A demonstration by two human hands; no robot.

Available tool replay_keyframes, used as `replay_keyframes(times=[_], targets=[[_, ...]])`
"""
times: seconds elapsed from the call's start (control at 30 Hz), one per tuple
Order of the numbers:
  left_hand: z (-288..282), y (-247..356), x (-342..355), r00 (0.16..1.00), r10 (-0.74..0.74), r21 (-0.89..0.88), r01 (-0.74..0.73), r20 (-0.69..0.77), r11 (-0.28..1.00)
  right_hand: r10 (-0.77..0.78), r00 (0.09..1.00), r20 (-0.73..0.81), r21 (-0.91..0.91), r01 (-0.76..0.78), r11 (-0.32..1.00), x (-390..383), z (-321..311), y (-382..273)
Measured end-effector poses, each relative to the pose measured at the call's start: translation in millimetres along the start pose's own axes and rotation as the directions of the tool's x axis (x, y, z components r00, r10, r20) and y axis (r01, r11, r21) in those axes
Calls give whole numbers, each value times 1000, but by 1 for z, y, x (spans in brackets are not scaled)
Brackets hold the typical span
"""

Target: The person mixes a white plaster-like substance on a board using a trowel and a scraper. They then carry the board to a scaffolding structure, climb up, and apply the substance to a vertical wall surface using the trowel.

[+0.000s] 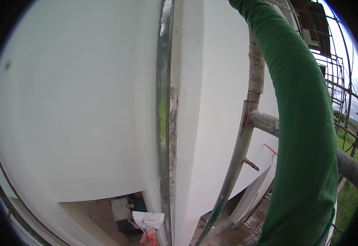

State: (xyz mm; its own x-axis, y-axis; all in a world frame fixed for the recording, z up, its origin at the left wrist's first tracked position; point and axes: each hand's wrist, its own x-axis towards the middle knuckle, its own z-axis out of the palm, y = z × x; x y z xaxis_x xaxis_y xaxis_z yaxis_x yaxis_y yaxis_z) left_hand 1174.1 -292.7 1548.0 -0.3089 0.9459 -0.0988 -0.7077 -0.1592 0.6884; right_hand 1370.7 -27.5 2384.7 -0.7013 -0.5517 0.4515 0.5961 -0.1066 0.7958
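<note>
At the bottom edge, my left hand (148,238) is partly in view, closed round the orange-red handle of a wide putty knife (148,219). White filler smears the knife's blade, which points up and lies just left of a long, shiny metal bar (163,102). This bar runs upright along the wall's corner edge, beside a rough grey strip. My right arm, in a green sleeve (304,102), reaches up along the right side to the top edge. The right hand is beyond the picture, so what it touches is hidden.
Smooth white wall (84,102) fills the left. Rusty scaffold tubes (256,65) stand right of the corner, with a crossing tube (265,122) passing behind my sleeve. Far below, a grey-white slab-like object (121,209) lies on brown ground. Wire mesh (338,78) and grass show at far right.
</note>
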Motion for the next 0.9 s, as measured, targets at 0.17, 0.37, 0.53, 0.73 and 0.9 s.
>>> replay_keyframes(times=[0.17, 0.37, 0.53, 0.73, 0.9], targets=[[34, 8, -21, 976, 208, 87, -213, 66, 973, 937, 349, -13, 515, -801, 306, -38, 6, -99], [58, 65, -27, 898, 432, 220, -439, 81, 871, 463, 222, 858, 432, 175, -885, -68, -188, -310], [67, 112, -24, 811, 553, 502, -564, 190, 655, 19, 273, 962, 12, 26, -1000, -125, -288, -409], [68, 132, -49, 696, 688, 621, -637, 209, 456, -189, 327, 926, -83, -313, -946, -117, -338, -461], [65, 115, -28, 607, 672, 789, -612, 425, 55, -154, 299, 942, -9, -435, -900, -118, -342, -466]])
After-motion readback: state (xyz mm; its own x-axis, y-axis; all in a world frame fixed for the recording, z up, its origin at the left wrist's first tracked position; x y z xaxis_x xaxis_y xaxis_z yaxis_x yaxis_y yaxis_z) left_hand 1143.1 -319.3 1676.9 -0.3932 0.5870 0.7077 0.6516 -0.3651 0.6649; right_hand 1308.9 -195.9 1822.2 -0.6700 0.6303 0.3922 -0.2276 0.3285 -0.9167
